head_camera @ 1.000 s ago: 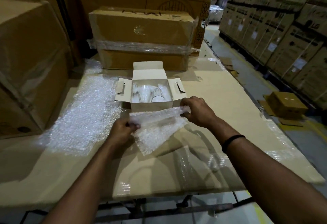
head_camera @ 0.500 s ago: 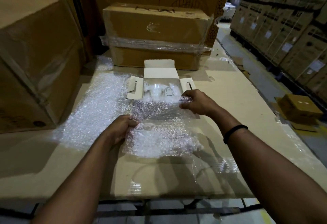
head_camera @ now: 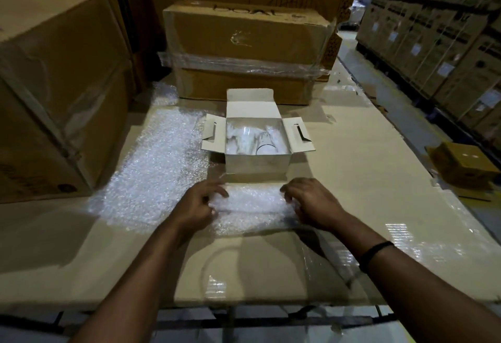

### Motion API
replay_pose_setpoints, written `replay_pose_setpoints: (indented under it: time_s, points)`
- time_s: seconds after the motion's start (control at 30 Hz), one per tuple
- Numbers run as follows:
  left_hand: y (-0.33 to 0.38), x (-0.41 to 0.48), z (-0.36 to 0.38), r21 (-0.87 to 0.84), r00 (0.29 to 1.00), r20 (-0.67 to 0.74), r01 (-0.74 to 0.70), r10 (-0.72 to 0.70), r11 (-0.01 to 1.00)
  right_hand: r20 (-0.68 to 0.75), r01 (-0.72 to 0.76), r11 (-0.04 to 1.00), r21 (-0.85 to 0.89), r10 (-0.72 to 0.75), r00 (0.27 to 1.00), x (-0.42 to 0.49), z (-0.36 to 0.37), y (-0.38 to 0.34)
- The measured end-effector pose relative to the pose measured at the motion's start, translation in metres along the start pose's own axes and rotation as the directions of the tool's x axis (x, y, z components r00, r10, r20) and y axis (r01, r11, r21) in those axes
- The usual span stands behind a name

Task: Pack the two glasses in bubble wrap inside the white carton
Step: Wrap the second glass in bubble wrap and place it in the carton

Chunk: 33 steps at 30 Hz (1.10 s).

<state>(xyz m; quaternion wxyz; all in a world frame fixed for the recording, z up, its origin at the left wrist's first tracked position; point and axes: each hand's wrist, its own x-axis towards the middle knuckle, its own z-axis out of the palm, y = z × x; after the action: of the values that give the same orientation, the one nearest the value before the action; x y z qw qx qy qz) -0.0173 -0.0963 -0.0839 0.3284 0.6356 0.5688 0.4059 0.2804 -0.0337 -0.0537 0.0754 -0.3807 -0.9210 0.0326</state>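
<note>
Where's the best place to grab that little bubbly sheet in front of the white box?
Probably by its two short ends, one from each side. The small bubble wrap sheet lies flat and floppy before the white carton, so a middle pinch would let it sag. The left hand and right hand hold those ends.

Your white carton (head_camera: 257, 165) is plain white on walls and flaps, dark slot cuts in both side flaps; glasses (head_camera: 264, 143) inside it are clear, colourless; small bubble wrap piece (head_camera: 254, 207) is see-through whitish, dotted all over with bubbles; bigger bubble wrap sheet (head_camera: 160, 163) has the same dotted pattern, glinting white; table top (head_camera: 352, 180) is pale tan cardboard with shiny clear film patches; taped box (head_camera: 244, 36) is brown, dark lettering on top, glossy clear tape band round it; big box (head_camera: 54, 85) is brown; your wristband (head_camera: 375, 254) is black; floor box (head_camera: 463, 166) is yellow-brown; stacked boxes (head_camera: 444, 44) are brown with small white labels.
</note>
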Motion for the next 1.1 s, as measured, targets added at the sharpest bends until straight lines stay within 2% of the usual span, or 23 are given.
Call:
replay_pose_setpoints:
  time_s: [0.07,0.1,0.17,0.2,0.3,0.33,0.37,0.43,0.5,0.6,0.7,0.8,0.87,0.93,1.0,1.1]
  points:
    - [-0.002,-0.003,0.003,0.081,0.995,0.090,0.043,-0.050,0.996,0.177,-0.029,1.000,0.000,0.029,0.984,-0.006,0.010,0.006]
    - [-0.003,-0.003,0.003,0.101,0.987,0.140,0.060,-0.073,0.993,0.218,-0.051,0.999,0.005,0.048,0.975,-0.008,0.010,0.008]
    - [-0.007,-0.004,-0.002,0.069,0.977,0.203,0.051,-0.064,0.996,0.198,-0.092,0.994,0.057,0.079,0.977,-0.013,0.004,0.008]
    - [-0.008,-0.004,-0.004,0.048,0.981,0.188,0.033,-0.042,0.998,0.164,-0.102,0.990,0.100,0.085,0.983,-0.014,0.000,0.006]
    - [-0.003,-0.001,-0.001,0.146,0.994,0.020,-0.106,0.104,0.984,0.059,-0.114,0.986,0.120,0.108,0.992,-0.010,-0.001,-0.009]
    - [0.002,-0.002,0.005,0.205,0.994,0.032,-0.110,0.105,0.973,0.094,-0.149,0.985,0.091,0.140,0.986,-0.008,0.003,-0.013]
    - [0.005,-0.003,0.012,0.294,0.991,0.105,-0.107,0.079,0.950,0.157,-0.179,0.983,0.051,0.169,0.973,-0.006,0.010,-0.017]
    - [0.005,-0.005,0.026,0.519,0.961,0.278,-0.158,0.009,0.840,0.296,-0.207,0.978,-0.039,0.209,0.932,-0.005,0.028,-0.024]
    - [-0.003,-0.005,0.031,0.613,0.932,0.359,-0.199,-0.045,0.765,0.352,-0.215,0.975,-0.060,0.222,0.909,-0.009,0.039,-0.026]
    - [-0.008,-0.003,0.026,0.624,0.940,0.341,-0.223,-0.004,0.749,0.370,-0.221,0.975,-0.034,0.218,0.903,-0.009,0.034,-0.023]
    - [-0.005,-0.003,0.022,0.656,0.954,0.282,-0.269,0.102,0.705,0.295,-0.254,0.963,0.093,0.217,0.930,-0.005,0.019,-0.018]
    - [-0.003,0.001,0.018,0.697,0.935,0.355,-0.258,-0.010,0.669,0.407,-0.274,0.960,0.056,0.228,0.884,0.001,0.006,-0.018]
    - [0.000,0.005,0.017,0.730,0.934,0.354,-0.248,-0.041,0.637,0.453,-0.280,0.960,0.004,0.248,0.856,0.003,0.005,-0.021]
    - [0.005,0.009,0.018,0.748,0.941,0.336,-0.285,0.028,0.599,0.422,-0.305,0.952,-0.008,0.280,0.862,0.004,0.006,-0.025]
    - [0.010,0.012,0.017,0.730,0.943,0.309,-0.318,0.123,0.605,0.340,-0.316,0.949,-0.015,0.302,0.891,0.004,0.009,-0.030]
    - [0.013,0.018,0.013,0.602,0.944,0.156,-0.324,0.291,0.729,0.189,-0.323,0.945,0.057,0.308,0.933,0.008,0.007,-0.035]
